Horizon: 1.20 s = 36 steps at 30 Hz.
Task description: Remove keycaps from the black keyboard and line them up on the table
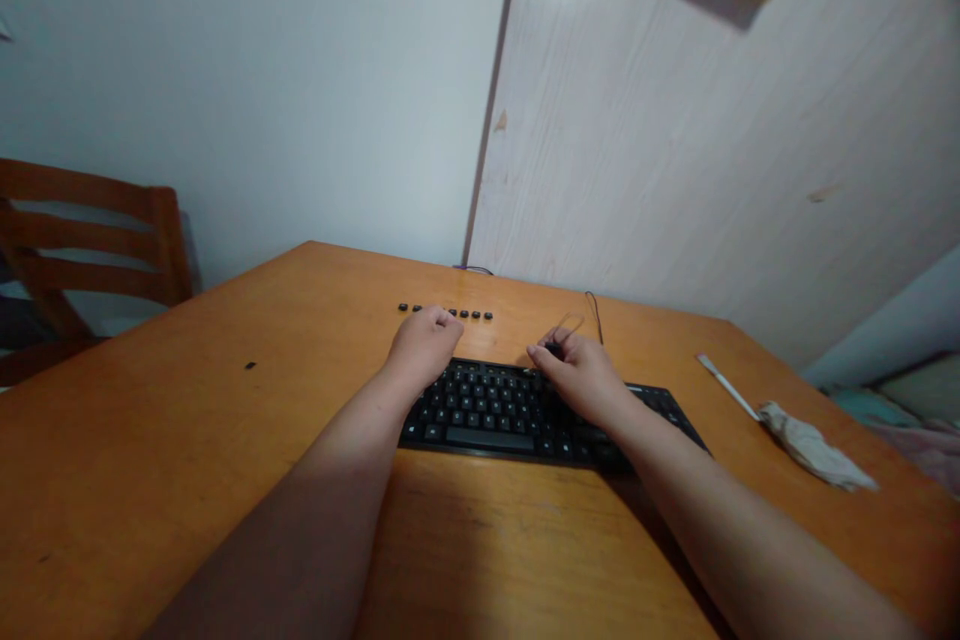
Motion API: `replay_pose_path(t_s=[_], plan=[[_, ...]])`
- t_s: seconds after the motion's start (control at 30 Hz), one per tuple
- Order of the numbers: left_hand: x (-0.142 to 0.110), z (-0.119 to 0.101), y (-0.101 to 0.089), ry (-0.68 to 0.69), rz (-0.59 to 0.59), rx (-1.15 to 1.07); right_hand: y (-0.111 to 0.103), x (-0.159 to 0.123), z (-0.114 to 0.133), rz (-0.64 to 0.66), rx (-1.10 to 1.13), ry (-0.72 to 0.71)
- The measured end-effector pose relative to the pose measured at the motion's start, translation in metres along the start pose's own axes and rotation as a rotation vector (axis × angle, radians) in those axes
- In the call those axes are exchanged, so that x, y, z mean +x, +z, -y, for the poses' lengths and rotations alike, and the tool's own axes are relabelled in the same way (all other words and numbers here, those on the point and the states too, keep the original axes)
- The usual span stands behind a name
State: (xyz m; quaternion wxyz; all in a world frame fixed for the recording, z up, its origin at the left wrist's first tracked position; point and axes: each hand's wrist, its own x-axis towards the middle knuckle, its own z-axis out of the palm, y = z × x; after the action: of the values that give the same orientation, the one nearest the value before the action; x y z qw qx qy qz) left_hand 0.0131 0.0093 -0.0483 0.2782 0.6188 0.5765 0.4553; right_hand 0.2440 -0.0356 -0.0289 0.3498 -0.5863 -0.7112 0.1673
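A black keyboard (pixel 491 410) lies on the wooden table in front of me, partly covered by my right hand and forearm. Along its top edge some keys look to be off. My left hand (pixel 426 335) is closed over the keyboard's upper left corner, fingers curled; anything inside them is hidden. Behind it runs a row of small black keycaps (pixel 476 315), part of which the hand blocks. Above the keyboard's upper right part, my right hand (pixel 577 365) pinches a keycap puller (pixel 554 349) with a dark body and a thin wire loop standing up.
One dark keycap-sized piece (pixel 250 366) lies apart at the left. On the right are a white-handled brush (pixel 727 387) and a crumpled pale cloth (pixel 814 445). A thin black cable (pixel 596 315) lies behind the keyboard. A wooden chair (pixel 97 235) stands at the left; a wall backs the table (pixel 247 480).
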Motion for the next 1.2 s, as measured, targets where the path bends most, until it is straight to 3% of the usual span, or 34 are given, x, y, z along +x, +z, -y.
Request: replay_pose_path(t_s=[0.27, 0.63, 0.93, 1.2], plan=[[-0.001, -0.002, 0.0, -0.027, 0.006, 0.037, 0.007, -0.011, 0.017, 0.0, -0.179, -0.039], [-0.001, -0.001, 0.0, 0.001, 0.028, 0.095, 0.015, -0.014, 0.02, 0.011, -0.275, -0.107], [-0.004, 0.0, 0.002, 0.108, 0.121, 0.218, 0.013, -0.007, 0.008, -0.047, -0.183, -0.036], [-0.012, -0.01, 0.001, 0.024, 0.222, 0.299, 0.012, -0.007, 0.007, -0.096, -0.135, -0.053]])
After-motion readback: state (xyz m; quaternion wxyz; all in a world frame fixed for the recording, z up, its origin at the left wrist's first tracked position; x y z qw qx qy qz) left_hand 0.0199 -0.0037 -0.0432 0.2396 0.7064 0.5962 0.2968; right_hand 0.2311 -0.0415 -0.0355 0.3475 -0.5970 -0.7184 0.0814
